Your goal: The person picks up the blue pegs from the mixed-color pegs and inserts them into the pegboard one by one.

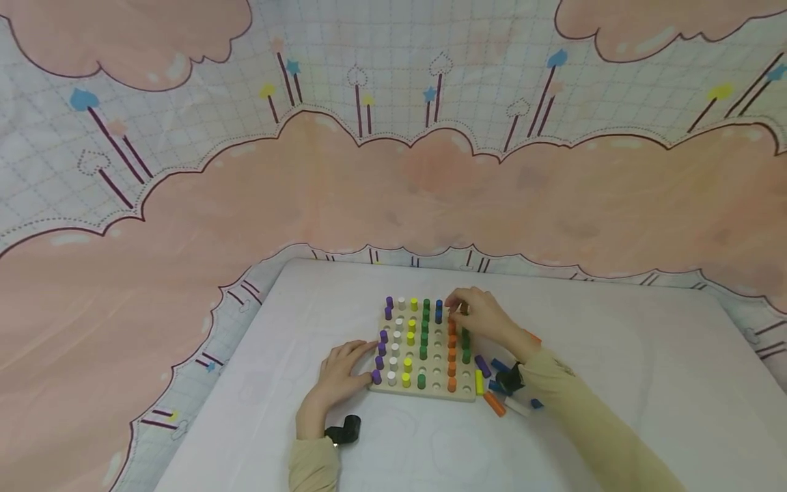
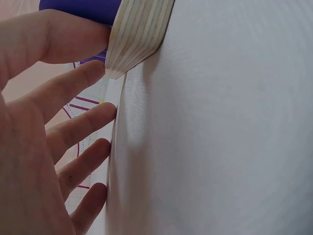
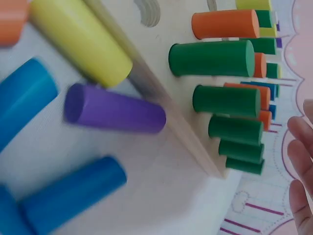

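A wooden pegboard (image 1: pixel 430 393) stands on the white table, with columns of purple, white, yellow, green, blue and orange pegs upright in its holes. At its left edge my left hand (image 1: pixel 338 372) rests with fingers spread. In the left wrist view, the thumb (image 2: pixel 73 36) touches the board's side beside a purple peg (image 2: pixel 83 9). My right hand (image 1: pixel 486 318) reaches over the far right part, its thumb and forefinger pinching an orange peg (image 1: pixel 452 318) at the far end of the orange column. Other right fingers (image 3: pixel 301 156) look loose in the right wrist view.
Loose pegs lie right of the board: a yellow peg (image 1: pixel 479 383), a purple peg (image 1: pixel 482 367), an orange peg (image 1: pixel 494 404), a white peg (image 1: pixel 517 407) and several blue ones. The right forearm (image 1: pixel 578 410) passes above the table beside them. A patterned cloth (image 1: pixel 393 191) hangs behind.
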`<state>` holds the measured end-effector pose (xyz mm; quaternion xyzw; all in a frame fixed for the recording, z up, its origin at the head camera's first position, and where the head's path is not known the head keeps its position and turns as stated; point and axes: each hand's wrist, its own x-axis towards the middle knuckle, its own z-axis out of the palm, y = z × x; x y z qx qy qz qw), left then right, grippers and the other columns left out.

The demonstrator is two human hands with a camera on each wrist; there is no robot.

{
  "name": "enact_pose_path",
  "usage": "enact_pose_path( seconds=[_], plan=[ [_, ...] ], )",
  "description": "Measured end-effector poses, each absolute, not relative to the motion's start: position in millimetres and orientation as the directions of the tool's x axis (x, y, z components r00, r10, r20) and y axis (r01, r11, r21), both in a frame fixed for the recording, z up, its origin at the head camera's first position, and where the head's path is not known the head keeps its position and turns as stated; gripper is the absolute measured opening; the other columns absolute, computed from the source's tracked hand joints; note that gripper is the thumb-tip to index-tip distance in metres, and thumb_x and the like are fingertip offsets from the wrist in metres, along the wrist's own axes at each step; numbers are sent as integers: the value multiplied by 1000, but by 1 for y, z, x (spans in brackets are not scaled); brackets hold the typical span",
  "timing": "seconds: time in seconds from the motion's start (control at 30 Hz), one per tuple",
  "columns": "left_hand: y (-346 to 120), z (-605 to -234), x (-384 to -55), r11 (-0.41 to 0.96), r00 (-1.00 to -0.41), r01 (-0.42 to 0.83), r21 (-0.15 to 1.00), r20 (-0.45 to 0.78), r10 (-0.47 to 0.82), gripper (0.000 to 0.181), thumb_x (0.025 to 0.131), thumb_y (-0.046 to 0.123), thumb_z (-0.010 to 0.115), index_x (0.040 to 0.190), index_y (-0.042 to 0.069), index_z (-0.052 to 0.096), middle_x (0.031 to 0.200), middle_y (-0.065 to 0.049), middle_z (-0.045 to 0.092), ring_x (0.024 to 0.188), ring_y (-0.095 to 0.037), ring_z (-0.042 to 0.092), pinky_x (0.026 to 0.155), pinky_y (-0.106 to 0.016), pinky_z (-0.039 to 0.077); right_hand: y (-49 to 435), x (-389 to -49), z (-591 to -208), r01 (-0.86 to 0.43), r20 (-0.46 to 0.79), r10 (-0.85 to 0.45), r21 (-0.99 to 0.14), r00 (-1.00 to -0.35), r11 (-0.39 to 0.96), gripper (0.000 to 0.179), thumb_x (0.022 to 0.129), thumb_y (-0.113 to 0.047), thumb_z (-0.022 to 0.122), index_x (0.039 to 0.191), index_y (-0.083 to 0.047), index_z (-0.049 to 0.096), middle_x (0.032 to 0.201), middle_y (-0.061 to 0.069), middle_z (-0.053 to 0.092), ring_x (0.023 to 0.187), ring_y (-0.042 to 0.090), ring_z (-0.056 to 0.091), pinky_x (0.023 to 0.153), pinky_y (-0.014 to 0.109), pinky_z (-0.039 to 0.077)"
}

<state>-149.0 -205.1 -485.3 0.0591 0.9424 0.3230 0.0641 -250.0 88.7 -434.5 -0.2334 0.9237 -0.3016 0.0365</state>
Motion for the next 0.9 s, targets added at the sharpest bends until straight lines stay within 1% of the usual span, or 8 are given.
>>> enact_pose_path(
  seconds=[0.1, 0.3, 0.6, 0.7, 0.9],
  plan=[
    [-206, -486, -149, 786, -985, 68, 614, -84, 151, 61, 77, 19, 59, 138, 21, 52, 144, -11, 46, 134, -37, 34, 107, -62, 26, 96, -244, -432, -431, 101, -456, -553, -884, 713, 19, 86, -10, 65, 104, -7, 68, 93, 3, 68, 88, 20, 58, 83, 40, 44],
    [-208, -488, -151, 794, -986, 67, 604, -83, 146, 61, 78, 18, 60, 138, 22, 52, 145, -10, 46, 134, -36, 34, 107, -61, 26, 110, -233, -429, -438, 110, -458, -553, -882, 709, 20, 85, -8, 66, 104, -5, 67, 97, 6, 69, 89, 20, 58, 83, 40, 46],
    [-210, -490, -152, 797, -987, 57, 601, -87, 136, 61, 78, 18, 60, 139, 22, 51, 146, -9, 45, 135, -35, 34, 108, -61, 25, 126, -212, -429, -394, 46, -465, -608, -884, 689, 22, 87, -8, 65, 108, -5, 66, 101, 6, 68, 91, 19, 58, 85, 46, 49],
    [-210, -490, -152, 796, -986, 54, 603, -91, 137, 61, 78, 18, 60, 139, 23, 51, 146, -9, 45, 134, -35, 34, 108, -61, 25, 133, -204, -431, -389, 38, -461, -600, -887, 699, 21, 87, -8, 65, 108, -6, 66, 100, 7, 69, 90, 18, 59, 84, 45, 48],
    [-207, -490, -152, 791, -986, 65, 609, -85, 146, 61, 78, 17, 60, 138, 23, 52, 146, -10, 45, 134, -36, 34, 108, -62, 25, 149, -188, -441, -399, 54, -459, -593, -887, 700, 21, 86, -8, 66, 107, -5, 66, 98, 5, 69, 89, 16, 60, 82, 42, 50]
  ],
)
